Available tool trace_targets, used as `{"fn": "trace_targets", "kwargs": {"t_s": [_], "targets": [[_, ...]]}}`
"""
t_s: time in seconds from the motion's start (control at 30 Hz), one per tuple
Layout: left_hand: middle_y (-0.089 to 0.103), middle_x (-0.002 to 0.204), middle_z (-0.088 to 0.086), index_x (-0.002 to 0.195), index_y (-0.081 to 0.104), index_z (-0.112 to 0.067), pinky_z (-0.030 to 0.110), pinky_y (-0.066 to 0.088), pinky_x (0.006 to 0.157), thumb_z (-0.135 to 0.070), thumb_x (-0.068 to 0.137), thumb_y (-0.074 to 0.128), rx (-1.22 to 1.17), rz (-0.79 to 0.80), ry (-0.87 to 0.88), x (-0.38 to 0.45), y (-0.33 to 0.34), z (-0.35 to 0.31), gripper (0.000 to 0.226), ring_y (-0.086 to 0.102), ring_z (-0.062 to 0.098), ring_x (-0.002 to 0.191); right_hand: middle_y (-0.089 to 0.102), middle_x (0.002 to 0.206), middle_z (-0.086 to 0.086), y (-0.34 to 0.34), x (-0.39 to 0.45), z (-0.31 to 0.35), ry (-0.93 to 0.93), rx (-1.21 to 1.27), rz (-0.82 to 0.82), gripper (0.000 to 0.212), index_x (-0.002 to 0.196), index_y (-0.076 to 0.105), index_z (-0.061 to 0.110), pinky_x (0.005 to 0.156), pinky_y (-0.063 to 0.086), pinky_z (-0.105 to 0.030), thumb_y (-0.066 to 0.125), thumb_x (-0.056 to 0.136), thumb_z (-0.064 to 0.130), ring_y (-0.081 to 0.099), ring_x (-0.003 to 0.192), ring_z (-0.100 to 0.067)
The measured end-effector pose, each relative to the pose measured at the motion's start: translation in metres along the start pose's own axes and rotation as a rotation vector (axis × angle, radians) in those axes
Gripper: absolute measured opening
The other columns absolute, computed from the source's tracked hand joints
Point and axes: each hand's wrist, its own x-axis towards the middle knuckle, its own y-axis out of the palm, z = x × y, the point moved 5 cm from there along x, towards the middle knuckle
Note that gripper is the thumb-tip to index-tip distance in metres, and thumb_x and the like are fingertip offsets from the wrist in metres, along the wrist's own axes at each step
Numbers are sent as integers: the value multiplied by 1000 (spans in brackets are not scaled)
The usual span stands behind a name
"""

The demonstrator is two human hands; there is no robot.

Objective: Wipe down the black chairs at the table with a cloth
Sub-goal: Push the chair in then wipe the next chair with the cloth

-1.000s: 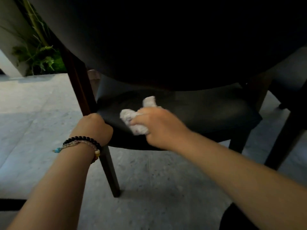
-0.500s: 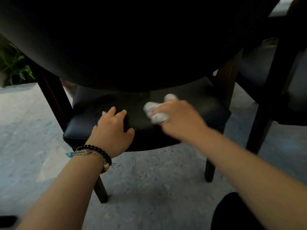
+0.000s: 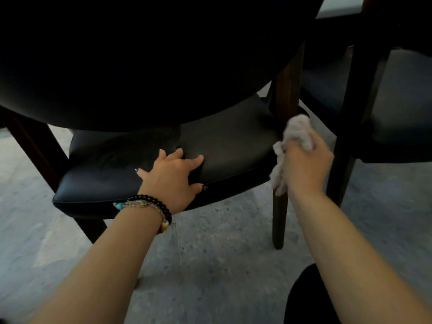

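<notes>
Cloth (image 3: 295, 139) bunched in right hand (image 3: 304, 169) at chair (image 3: 233, 146) edge.

The left hand (image 3: 174, 177) lies flat, fingers spread, on the seat of the black chair (image 3: 233, 146), near its front edge; beaded bracelets (image 3: 149, 206) circle that wrist. The right hand (image 3: 306, 167) grips a crumpled pale cloth (image 3: 297, 134) against the seat's right edge, beside the chair's dark wooden leg (image 3: 279, 220), with part of the cloth hanging below the fingers. The chair's curved backrest (image 3: 152, 61) fills the upper view. A second black chair (image 3: 397, 113) stands just to the right. Grey speckled floor (image 3: 222, 265) lies beneath.
</notes>
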Motion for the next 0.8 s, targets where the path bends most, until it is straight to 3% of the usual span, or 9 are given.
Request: {"fn": "trace_targets", "kwargs": {"t_s": [0.1, 0.27, 0.4, 0.47, 0.53, 0.6, 0.7, 0.73, 0.8], "targets": [[14, 161, -1, 146, 25, -50, 75, 10, 107, -44, 90, 61, 20, -16, -12, 0, 1, -1, 67, 2, 31, 148, 65, 116, -4, -2, 15, -16, 152, 26, -174, 28, 121, 64, 15, 88, 49, -21, 47, 99, 18, 62, 105, -14], [12, 161, -3, 146, 23, -51, 75, 7, 107, -46, 92, 56, 19, -38, 2, -3, 3, -3, 63, -2, 29, 149, 64, 122, -7, -11, -4, -57, 417, 213, -355, 33, 124, 63, 13, 100, 48, -36, 43, 98, 15, 61, 111, -20], [12, 161, -3, 146, 23, -50, 75, 7, 107, -45, 93, 56, 23, -39, 6, -3, 4, -2, 64, -2, 30, 149, 65, 80, -4, 10, -29, -71, 537, 258, -113, 23, 83, 62, 20, 74, 56, -41, 45, 91, 7, 63, 73, -22], [13, 161, -2, 146, 23, -50, 75, 8, 107, -45, 92, 57, 28, -33, 0, -3, 4, -1, 64, -1, 30, 149, 57, 57, -6, 17, -40, -71, 683, 408, -54, 24, 76, 57, 14, 44, 47, -27, 42, 90, 1, 55, 46, -20], [14, 161, -2, 146, 24, -50, 75, 8, 107, -45, 92, 57, 39, -34, -7, -2, 4, 0, 63, 0, 31, 149, 46, 36, -7, 23, -58, -69, 853, 477, 90, 43, 55, 56, 12, 29, 34, -17, 38, 94, 1, 44, 26, -18], [14, 161, -2, 145, 24, -51, 76, 9, 107, -45, 92, 58, 51, -39, -9, -1, 4, 0, 64, 1, 31, 149, 49, 39, -5, 32, -86, -74, 983, 546, 257, 56, 41, 57, 15, 31, 34, -17, 44, 96, 10, 48, 31, -16], [15, 161, -2, 145, 26, -50, 75, 11, 107, -44, 91, 59, 29, -47, -6, 1, 2, 0, 64, 2, 31, 149, 65, 72, -12, 41, -113, -71, 1101, 586, 400, 21, 76, 69, 8, 63, 57, -35, 55, 92, 12, 67, 68, -23], [15, 161, -2, 145, 26, -50, 75, 11, 107, -44, 91, 59, 22, -45, -4, 2, 2, 0, 64, 2, 31, 149, 66, 74, -13, 40, -109, -71, 1123, 603, 387, 19, 79, 69, 4, 62, 57, -31, 55, 91, 10, 67, 68, -21], [13, 161, -3, 146, 24, -51, 74, 9, 108, -45, 92, 57, 26, -37, 2, -1, 3, -2, 63, 0, 30, 149, 58, 52, -8, 29, -86, -75, 1057, 554, 270, 28, 65, 56, 1, 39, 42, -16, 53, 92, 9, 55, 41, -12]]}}
